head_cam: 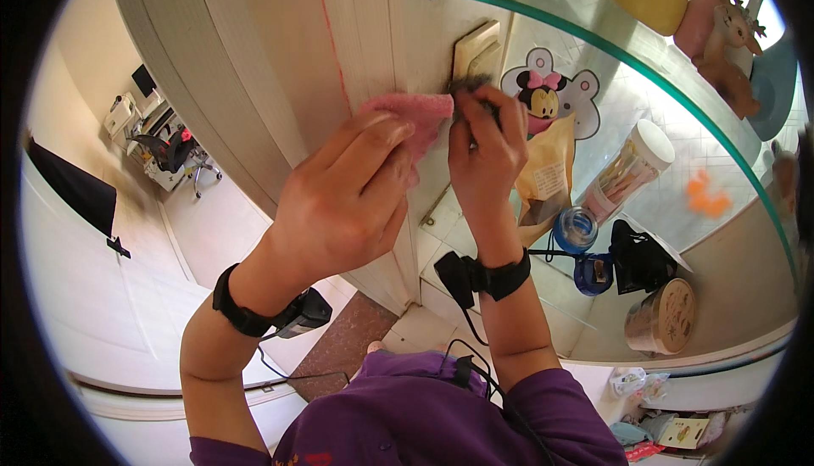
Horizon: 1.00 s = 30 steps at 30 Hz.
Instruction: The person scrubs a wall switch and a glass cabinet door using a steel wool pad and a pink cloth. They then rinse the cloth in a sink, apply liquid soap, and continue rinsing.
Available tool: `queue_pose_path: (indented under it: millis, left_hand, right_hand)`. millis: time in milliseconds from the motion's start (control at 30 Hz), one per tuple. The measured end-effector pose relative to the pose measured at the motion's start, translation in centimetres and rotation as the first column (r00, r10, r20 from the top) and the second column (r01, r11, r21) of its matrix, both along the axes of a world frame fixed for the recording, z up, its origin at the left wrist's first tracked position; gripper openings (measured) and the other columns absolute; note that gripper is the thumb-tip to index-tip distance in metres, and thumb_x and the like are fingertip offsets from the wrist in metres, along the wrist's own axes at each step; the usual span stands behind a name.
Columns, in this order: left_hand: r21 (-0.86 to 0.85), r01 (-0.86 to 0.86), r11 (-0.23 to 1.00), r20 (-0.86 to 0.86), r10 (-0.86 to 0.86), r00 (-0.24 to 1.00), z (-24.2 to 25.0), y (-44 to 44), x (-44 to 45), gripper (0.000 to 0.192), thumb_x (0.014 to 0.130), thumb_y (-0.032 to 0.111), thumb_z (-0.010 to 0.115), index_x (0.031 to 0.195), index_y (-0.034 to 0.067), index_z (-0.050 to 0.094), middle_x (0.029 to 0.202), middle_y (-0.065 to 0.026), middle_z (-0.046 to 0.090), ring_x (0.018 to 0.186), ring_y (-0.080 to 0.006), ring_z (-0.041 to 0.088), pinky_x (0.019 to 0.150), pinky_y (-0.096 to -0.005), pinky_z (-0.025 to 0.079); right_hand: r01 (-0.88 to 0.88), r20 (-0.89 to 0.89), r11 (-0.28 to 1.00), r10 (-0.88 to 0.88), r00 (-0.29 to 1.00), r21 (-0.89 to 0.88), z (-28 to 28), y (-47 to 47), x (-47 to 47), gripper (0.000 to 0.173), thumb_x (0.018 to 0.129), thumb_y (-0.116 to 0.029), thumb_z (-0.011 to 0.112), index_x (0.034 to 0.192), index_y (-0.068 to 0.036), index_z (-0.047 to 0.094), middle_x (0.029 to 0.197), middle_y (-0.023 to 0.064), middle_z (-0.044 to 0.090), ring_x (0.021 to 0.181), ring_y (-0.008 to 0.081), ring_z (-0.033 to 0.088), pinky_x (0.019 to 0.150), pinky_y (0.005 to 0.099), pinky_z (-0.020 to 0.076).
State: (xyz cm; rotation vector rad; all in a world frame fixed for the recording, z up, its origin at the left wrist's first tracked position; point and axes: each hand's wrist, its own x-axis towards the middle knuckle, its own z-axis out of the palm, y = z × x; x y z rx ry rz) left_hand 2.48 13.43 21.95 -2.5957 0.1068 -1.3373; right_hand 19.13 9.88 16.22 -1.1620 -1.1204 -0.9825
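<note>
My left hand (pixel 340 196) grips a folded pink cloth (pixel 423 108), held against the pale door frame (pixel 375 40). A thin red line (pixel 329 30) runs down the frame above the cloth. Just right of the cloth, my right hand (pixel 486 148) pinches a dark, fuzzy scrubbing pad (pixel 474 82), partly hidden by the fingers. The pad is at the lower end of a cream wall switch plate (pixel 477 49); whether it touches the plate I cannot tell. Both wrists wear black straps with small devices and cables.
A curved glass shelf edge (pixel 598 43) arcs above the right hand, with a deer figurine (pixel 731 52) on it. Below are a Minnie Mouse cutout (pixel 540 100), a brown paper bag (pixel 544 170), a white-lidded jar (pixel 629 170) and a round tub (pixel 661 316). An office chair (pixel 168 151) stands left.
</note>
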Motion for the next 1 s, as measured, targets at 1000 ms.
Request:
queue_pose_path:
  millis: [1000]
  left_hand:
    - [-0.040,0.046,0.998,0.048,-0.044,0.998,-0.1,-1.3,0.5,0.027,0.056,-0.007,0.061,0.083,-0.006,0.059,0.095,-0.0149,0.057,0.088,-0.0306,0.058,0.073,-0.0337,0.051]
  right_hand:
    - [0.048,-0.042,0.996,-0.051,0.998,-0.079,-0.6,0.5,0.4,0.020,0.063,0.001,0.065,0.082,-0.005,0.064,0.085,0.0106,0.053,0.076,0.0287,0.054,0.065,0.0365,0.0453]
